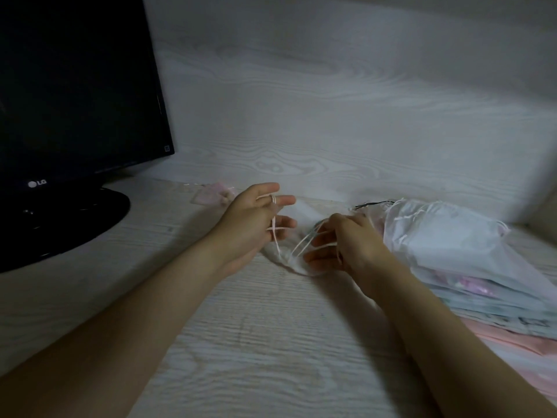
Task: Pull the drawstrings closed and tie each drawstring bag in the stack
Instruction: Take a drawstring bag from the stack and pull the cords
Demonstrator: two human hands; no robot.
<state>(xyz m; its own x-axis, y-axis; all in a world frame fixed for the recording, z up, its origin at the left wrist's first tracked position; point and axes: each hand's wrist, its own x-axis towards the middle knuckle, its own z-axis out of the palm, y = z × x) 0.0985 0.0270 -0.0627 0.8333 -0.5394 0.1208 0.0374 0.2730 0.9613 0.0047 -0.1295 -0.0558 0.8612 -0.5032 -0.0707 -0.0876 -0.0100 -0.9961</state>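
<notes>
A small sheer white drawstring bag (297,263) lies on the desk between my hands, its mouth gathered. My left hand (256,218) has a white drawstring (274,233) looped round its index finger, fingers mostly straight, the cord running down to the bag. My right hand (346,242) holds the other white cords (304,242), which run between its curled fingers to the bag. To the right sits the stack of sheer white and pink drawstring bags (470,267), with loose cords at its top.
A black LG monitor (75,95) on a round base (60,218) stands at the left. A small pink bag (215,193) lies behind my left hand near the wall. A white wood-grain panel (361,116) backs the desk (256,342).
</notes>
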